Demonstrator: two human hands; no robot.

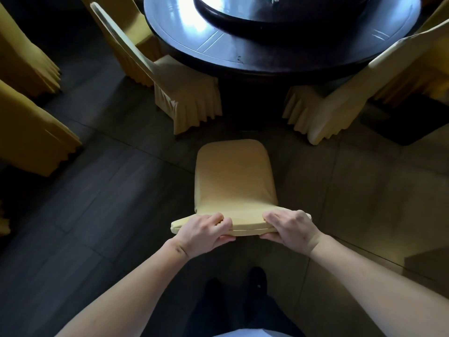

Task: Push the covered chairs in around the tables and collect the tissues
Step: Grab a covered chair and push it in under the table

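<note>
Left hand [202,231] and right hand [290,227] grip the smooth yellow-covered chair [234,181] top edge.

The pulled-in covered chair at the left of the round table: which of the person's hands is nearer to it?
Left. The left hand grips the held chair's back on that side; the right hand grips farther from the left chair.

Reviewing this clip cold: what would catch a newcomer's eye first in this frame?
First, the left hand and right hand gripping the top edge of a yellow-covered chair at centre frame, its seat standing clear of the table. Beyond it, at the top, a dark round table gleams with window glare and carries a raised turntable. Two more covered chairs flank the gap, one left and one right.
</note>
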